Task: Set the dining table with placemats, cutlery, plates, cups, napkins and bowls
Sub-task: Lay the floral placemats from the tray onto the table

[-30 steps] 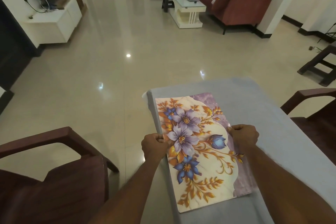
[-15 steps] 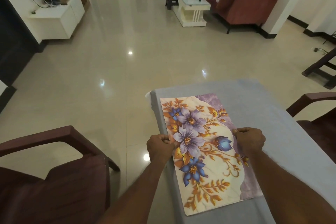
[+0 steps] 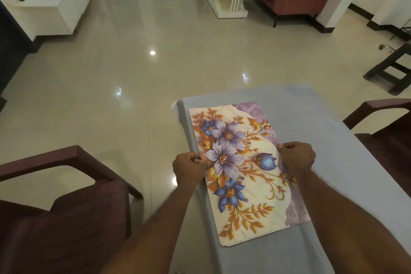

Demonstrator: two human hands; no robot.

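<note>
Your left hand (image 3: 189, 168) and right hand (image 3: 298, 158) pinch the floral placemat (image 3: 244, 169) by its long edges; long axis runs away from you along the grey-clothed table (image 3: 333, 131).

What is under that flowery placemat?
The placemat lies on a grey tablecloth, which shows all round it. The left hand and right hand grip its long edges. The table beneath the cloth is covered.

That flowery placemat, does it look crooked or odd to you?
Slightly. The placemat lies a little askew to the edge of the table, close to its left side. Left hand and right hand grip its long edges. No damage shows.
</note>
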